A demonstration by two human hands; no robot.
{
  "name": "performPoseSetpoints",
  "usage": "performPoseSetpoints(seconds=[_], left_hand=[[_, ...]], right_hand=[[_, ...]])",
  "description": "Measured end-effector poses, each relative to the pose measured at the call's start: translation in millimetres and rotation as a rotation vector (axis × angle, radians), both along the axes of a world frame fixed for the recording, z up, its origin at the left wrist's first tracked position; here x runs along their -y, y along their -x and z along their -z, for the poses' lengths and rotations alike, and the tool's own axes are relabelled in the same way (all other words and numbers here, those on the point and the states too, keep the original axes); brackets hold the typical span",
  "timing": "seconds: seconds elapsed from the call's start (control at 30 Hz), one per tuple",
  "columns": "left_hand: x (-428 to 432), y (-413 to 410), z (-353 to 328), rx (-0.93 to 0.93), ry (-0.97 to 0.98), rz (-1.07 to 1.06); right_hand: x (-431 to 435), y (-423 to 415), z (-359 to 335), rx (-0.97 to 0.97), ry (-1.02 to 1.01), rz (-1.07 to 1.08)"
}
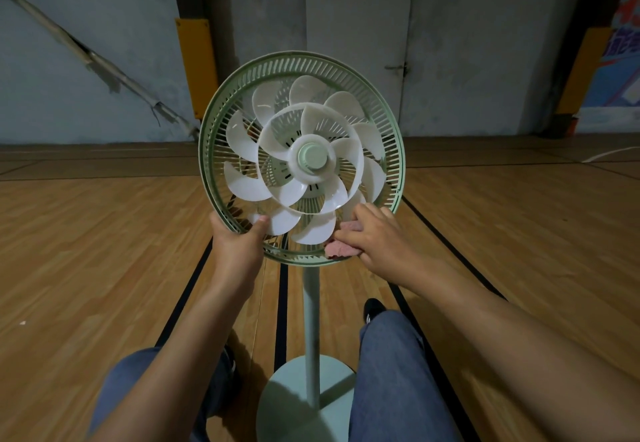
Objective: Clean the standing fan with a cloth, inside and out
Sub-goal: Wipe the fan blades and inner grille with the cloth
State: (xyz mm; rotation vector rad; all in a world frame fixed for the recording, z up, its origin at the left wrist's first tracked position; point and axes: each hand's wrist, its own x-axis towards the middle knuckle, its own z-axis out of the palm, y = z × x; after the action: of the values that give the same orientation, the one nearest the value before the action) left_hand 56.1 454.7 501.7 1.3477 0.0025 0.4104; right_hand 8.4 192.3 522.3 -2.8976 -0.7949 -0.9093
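1. My left hand grips the lower left rim of the green rear grille, thumb hooked over the front edge and pressing by a blade. This is my anchor: I judge a firm hold here stops the fan head tipping or swivelling while the other hand works.

2. The standing fan is right in front of me between my knees, its front guard off, so the white blades are bare. Its pole runs down to the round base on the wooden floor.

3. The hub cap sits at the middle; blades will turn freely if pushed, so I should wipe each one from hub outward and let my left thumb block rotation.

4. The pink cloth lies at the lower right of the grille, against the rim and the bottom blades.

5. My right hand presses on that cloth, fingers curled lightly over it. Whether they pinch a fold I cannot tell. To do this well, I'd keep the cloth flat, press gently so thin blades don't flex, and work into the slots between the ribs.
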Motion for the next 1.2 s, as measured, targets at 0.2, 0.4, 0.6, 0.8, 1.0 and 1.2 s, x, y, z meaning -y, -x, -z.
performPoseSetpoints(seconds=[0.2, 0.4, 0.6, 0.8, 1.0, 1.2], left_hand=[[0.8, 2.7, -1.1, -0.01, 0.009, 0.031], [-1.1, 1.9, 0.6, -0.014, 0.001, 0.028], [-0.6, 0.6, 1.2, -0.002, -0.037, 0.0], [5.2, 0.3, 0.3, 0.007, -0.038, -0.013], [5.5, 3.6, -3.3, 0.024, -0.034, -0.012], [1.4, 4.2, -3.8, 0.012, -0.009, 0.007]], right_hand=[[27.5, -2.3, -17.1, 0.11, -0.06, -0.024], [40.9, -11.6, -25.1, 0.214, -0.136, 0.011], [33.1, -1.0, -2.3, 0.135, -0.183, 0.014], [15.8, -3.9, 9.5, 0.027, -0.141, 0.003], [0.8, -12.2, 15.5, 0.01, -0.084, -0.051], [17.3, 1.2, -2.0, 0.014, -0.174, -0.018]])
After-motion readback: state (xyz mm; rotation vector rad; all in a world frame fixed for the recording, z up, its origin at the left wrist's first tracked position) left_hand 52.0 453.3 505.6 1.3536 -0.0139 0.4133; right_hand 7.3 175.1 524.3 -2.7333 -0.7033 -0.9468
